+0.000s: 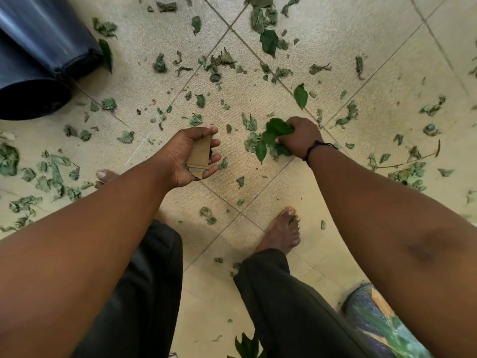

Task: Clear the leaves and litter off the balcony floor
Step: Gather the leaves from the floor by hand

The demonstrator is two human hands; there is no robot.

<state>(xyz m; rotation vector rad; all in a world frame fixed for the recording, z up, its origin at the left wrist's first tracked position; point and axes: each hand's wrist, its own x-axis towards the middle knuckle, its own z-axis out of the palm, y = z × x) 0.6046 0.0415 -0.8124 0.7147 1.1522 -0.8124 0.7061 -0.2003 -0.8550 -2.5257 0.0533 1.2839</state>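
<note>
Bunching a clump of leaves (275,139) at frame centre, the right hand (300,139) is held tight round them, cardboard scraps (198,156) are cupped by the left hand (189,157), and spillage onto the littered floor (258,182) is risked by overfilling.

The floor tiles (304,177) are seen in speckled beige, crossed by grey diagonal grout lines, and green leaves (269,42) are scattered over them. Tan-brown cardboard pieces (200,153) are held in the left hand (192,156), while a black band (313,148) is worn on the right wrist. Far left, dark blue-black bins (38,47) are shown; near right, a blue bag (379,319) is patterned with yellow and green.
</note>
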